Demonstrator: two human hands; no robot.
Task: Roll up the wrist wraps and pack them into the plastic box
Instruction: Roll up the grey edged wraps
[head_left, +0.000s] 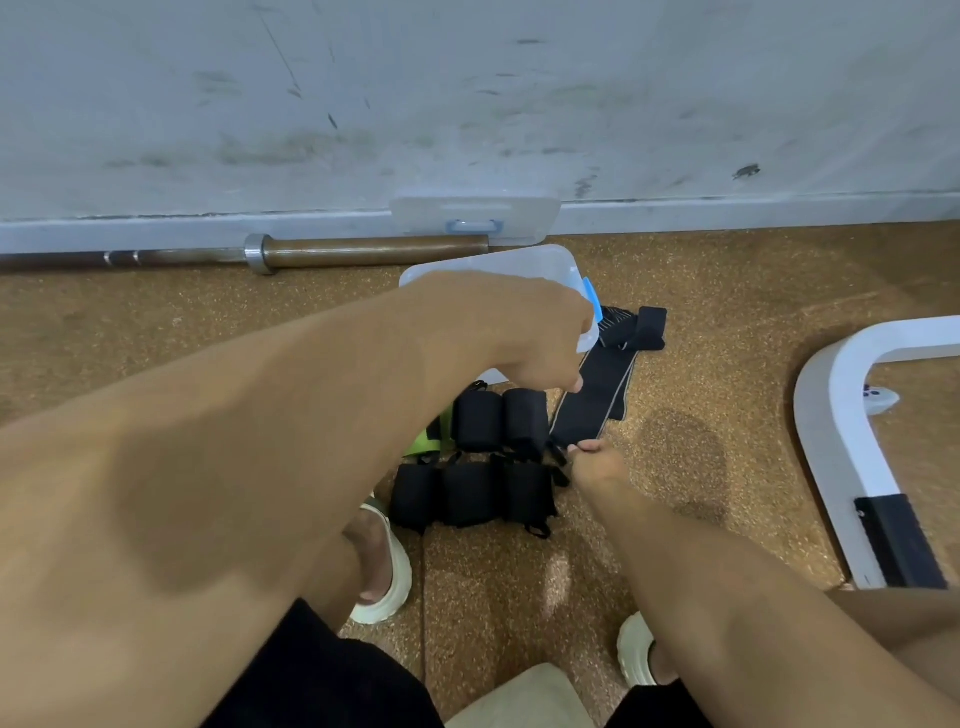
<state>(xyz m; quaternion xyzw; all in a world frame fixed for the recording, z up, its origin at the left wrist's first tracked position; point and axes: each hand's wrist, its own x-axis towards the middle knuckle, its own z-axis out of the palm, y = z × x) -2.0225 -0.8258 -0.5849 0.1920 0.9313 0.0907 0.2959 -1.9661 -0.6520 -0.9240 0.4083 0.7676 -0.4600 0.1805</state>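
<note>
Several rolled black wrist wraps (498, 467) lie in two rows on the brown floor. To their right an unrolled black wrist wrap (597, 395) stretches flat away from me. My right hand (597, 467) pinches its near end. My left hand (535, 338) hovers over the strip's middle with fingers curled down; I cannot see whether it touches. More loose black wraps (636, 327) lie bunched at the strip's far end. The clear plastic box (519, 265) with a blue latch stands behind my left hand, mostly hidden by it.
The box's lid (475, 215) leans on the wall's skirting. A barbell (311, 254) lies along the wall at left. A white frame (852, 441) with a black pad sits on the right. Something lime green (428, 441) peeks from under my left arm. My sandalled feet are near.
</note>
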